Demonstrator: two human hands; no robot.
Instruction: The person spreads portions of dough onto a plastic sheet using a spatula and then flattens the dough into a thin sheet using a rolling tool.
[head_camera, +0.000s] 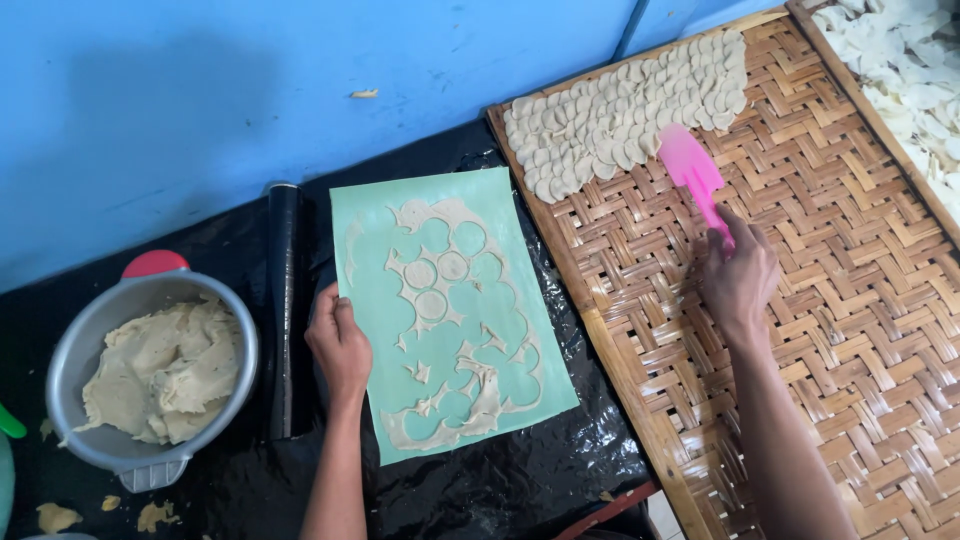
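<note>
The left hand (340, 345) lies flat, pinning the green mat (450, 310) so it stays put; 3 dough circles (435, 285) remain there. The right hand (738, 278) grips a pink spatula (692, 170), blade at the laid-out rounds (625, 110) on the woven tray (820, 300).

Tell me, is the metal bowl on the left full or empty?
Partly full: the metal bowl holds a beige lump of dough covering most of its bottom, with bare wall above.

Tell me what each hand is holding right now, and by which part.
The right hand grips the pink spatula by its handle, blade over the woven tray. The left hand holds nothing; it rests on the green mat's left edge.
</note>
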